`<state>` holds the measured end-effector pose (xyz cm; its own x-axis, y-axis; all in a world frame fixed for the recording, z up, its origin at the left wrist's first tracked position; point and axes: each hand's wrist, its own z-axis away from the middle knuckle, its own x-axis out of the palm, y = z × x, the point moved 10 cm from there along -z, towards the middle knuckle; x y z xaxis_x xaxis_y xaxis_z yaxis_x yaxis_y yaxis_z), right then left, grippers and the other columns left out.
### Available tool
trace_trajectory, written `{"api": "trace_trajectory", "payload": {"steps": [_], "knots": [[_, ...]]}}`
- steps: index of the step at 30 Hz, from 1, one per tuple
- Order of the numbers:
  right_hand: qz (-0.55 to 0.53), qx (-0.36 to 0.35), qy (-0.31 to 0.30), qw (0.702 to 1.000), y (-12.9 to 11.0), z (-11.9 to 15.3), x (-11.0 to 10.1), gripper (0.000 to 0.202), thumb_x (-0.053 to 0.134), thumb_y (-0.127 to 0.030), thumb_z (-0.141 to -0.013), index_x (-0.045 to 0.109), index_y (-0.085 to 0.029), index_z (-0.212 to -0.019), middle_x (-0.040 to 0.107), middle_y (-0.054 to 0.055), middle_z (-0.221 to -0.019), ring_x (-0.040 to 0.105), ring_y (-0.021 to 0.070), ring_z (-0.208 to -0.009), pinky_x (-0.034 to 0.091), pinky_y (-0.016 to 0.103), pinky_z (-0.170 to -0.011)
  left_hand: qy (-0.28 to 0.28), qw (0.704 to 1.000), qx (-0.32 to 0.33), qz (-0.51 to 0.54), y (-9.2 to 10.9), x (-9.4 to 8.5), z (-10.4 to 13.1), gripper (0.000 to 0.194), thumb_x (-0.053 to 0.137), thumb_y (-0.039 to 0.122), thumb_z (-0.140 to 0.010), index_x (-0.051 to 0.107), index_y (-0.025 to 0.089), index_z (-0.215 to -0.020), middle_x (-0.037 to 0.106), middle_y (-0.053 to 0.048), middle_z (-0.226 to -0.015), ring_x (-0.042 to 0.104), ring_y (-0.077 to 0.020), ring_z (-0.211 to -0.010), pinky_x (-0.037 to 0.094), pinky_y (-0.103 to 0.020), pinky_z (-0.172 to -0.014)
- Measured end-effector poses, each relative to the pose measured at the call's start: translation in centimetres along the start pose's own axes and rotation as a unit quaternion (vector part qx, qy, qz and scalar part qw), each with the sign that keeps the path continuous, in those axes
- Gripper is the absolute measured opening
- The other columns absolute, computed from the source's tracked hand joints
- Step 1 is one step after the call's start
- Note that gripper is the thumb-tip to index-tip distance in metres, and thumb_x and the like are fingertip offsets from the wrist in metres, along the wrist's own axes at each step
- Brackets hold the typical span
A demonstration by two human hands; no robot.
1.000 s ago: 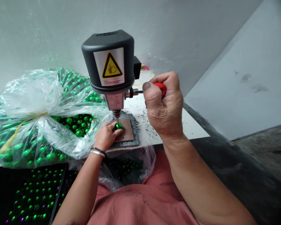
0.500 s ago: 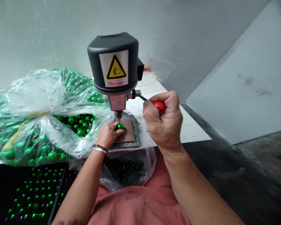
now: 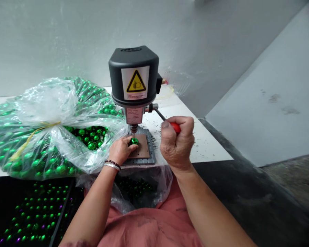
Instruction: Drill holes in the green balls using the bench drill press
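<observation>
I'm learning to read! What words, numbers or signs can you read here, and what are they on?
No readable words or numbers.
Sign: yellow warning triangle with hand picture, on the black motor cover of the drill press.
Small print below it: too small to read.
Label under the cover: too small to read.
Mark on the cover's top: unreadable.

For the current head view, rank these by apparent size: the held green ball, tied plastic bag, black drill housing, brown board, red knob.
Largest to smallest:
1. Tied plastic bag
2. Black drill housing
3. Brown board
Unranked: green ball and red knob; both look smallest, but each is partly hidden.
</observation>
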<state>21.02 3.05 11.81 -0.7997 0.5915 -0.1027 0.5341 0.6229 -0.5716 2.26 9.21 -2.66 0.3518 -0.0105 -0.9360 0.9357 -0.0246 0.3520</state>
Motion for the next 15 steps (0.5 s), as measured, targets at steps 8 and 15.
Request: {"api": "trace_trajectory", "payload": {"steps": [8,15], "knots": [[-0.040,0.037,-0.003,0.998,2.3,2.1,0.6,0.009,0.051,-0.027,-0.083,0.050,-0.019,-0.086,0.053,-0.004,-0.065,0.051,0.0050,-0.055,0.044,0.019,-0.054,0.005,1.000,0.001,0.029,-0.3,0.0,0.1,0.035,0.057,0.047,-0.081,0.066,0.028,-0.108,0.071,-0.005,-0.102,0.063,-0.0230,-0.093,0.043,-0.029,-0.074],[-0.090,0.060,0.018,0.994,1.4,0.1,0.7,0.013,0.049,-0.032,-0.085,0.047,-0.020,-0.083,0.049,-0.004,-0.065,0.049,0.0051,-0.055,0.043,0.020,-0.053,0.014,0.997,0.001,0.075,-0.7,0.2,-0.3,0.033,0.062,0.044,-0.077,0.069,0.026,-0.104,0.071,-0.005,-0.096,0.063,-0.0217,-0.088,0.043,-0.029,-0.075]]}}
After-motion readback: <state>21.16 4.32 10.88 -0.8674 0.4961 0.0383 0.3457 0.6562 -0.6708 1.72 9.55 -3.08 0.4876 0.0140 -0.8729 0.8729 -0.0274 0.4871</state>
